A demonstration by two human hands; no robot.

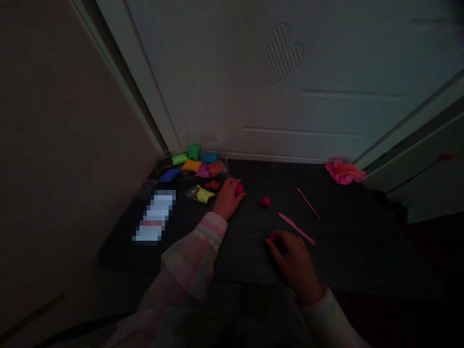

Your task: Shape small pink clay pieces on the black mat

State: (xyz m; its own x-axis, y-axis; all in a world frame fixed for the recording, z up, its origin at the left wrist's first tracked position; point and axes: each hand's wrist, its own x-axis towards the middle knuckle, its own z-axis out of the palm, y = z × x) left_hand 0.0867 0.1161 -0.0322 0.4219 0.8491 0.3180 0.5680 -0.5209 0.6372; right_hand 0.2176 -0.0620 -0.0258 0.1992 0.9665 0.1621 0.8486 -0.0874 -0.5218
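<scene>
My left hand (228,198) is closed around a pink clay ball (239,189) at the middle of the dark table. My right hand (292,256), nearer the front edge, pinches a small pink clay piece (271,238) between thumb and fingers. Between the two hands lies another pink clay lump (266,201). A pink modelling knife (296,228) rests just beyond my right hand, and a thin pink clay tool (308,203) lies farther back. Left of my left hand are an orange-red clay bit (212,184) and a yellow clay packet (205,195).
Several coloured clay packets (191,166) are heaped at the table's back left. A blurred-out bright phone-like rectangle (155,216) lies at the left. A pink ruffled object (345,172) sits at the back right. A white panel with hearts (232,72) rises behind the dark table (232,261).
</scene>
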